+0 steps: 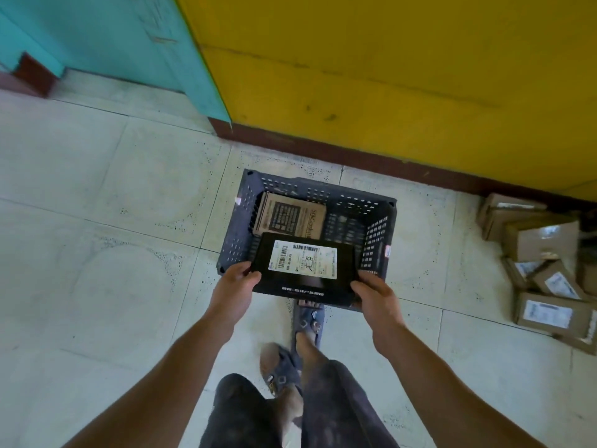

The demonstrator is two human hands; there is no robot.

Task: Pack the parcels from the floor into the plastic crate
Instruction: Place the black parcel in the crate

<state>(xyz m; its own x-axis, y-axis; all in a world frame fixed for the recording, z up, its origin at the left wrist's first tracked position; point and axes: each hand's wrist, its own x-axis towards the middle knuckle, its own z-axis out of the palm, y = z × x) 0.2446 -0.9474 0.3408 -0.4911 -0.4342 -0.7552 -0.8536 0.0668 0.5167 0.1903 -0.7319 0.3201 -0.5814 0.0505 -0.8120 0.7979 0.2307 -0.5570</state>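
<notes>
A dark perforated plastic crate [240, 227] stands on the tiled floor in front of me. Inside it, at the far left, lies a brown cardboard parcel [290, 218] with a dark printed panel. Over the crate's near edge I hold a flat black parcel [307, 286] bearing a white shipping label. My left hand [235, 286] grips its left end and my right hand [376, 294] grips its right end. A heap of several brown cardboard parcels [546, 270] lies on the floor at the right.
A yellow wall [387, 76] with a dark red skirting runs behind the crate, and a turquoise wall [113, 37] stands at the back left. My feet in sandals [307, 321] are just short of the crate. Pale floor tiles [97, 221] spread to the left.
</notes>
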